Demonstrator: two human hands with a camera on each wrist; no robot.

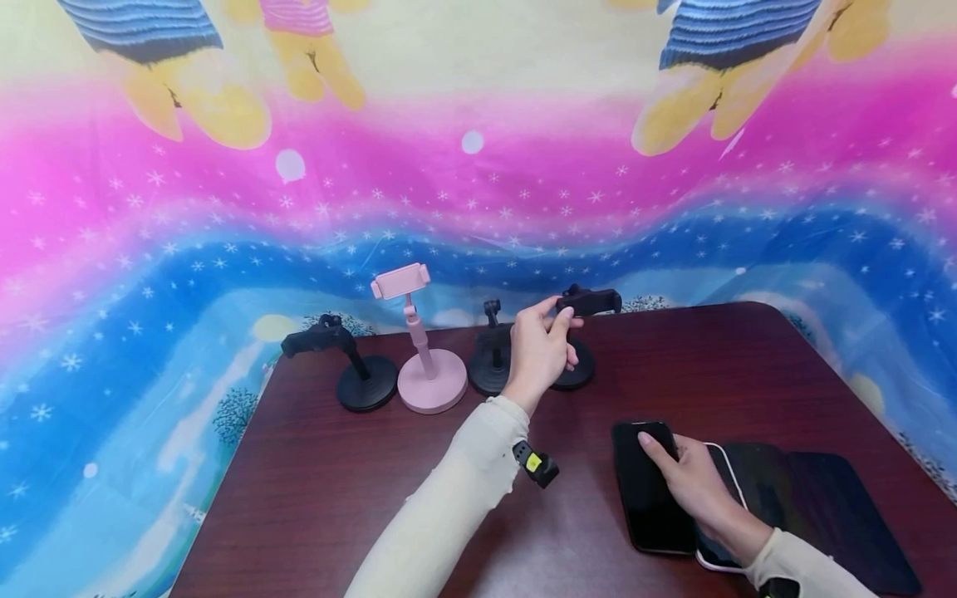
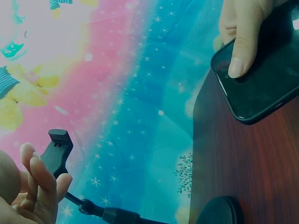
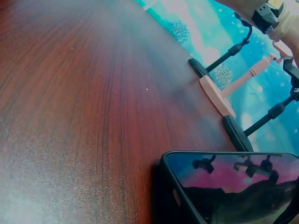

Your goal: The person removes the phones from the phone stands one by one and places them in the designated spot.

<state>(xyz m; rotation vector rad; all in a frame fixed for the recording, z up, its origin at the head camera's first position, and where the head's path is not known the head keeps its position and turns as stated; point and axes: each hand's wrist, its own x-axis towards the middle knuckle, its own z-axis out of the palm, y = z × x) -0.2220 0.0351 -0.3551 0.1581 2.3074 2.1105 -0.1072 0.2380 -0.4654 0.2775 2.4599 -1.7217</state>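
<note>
A black phone stand (image 1: 591, 301) with a round base stands at the right end of a row near the table's back. My left hand (image 1: 540, 347) pinches the left end of its clamp with curled fingers. In the left wrist view the clamp (image 2: 60, 148) sticks out past those fingers. My right hand (image 1: 706, 486) grips a black smartphone (image 1: 652, 507), thumb on its dark screen. The other fingers are hidden beneath it. Close by in the right wrist view, the phone's glossy screen (image 3: 233, 175) reflects the stands.
To the left stand a black phone stand (image 1: 366, 384), a pink one (image 1: 432, 384) and another black one (image 1: 489, 365). A white-edged device (image 1: 728, 465) and dark flat devices (image 1: 845, 507) lie by my right hand. A patterned cloth (image 1: 478, 208) hangs behind the wooden table (image 1: 299, 490).
</note>
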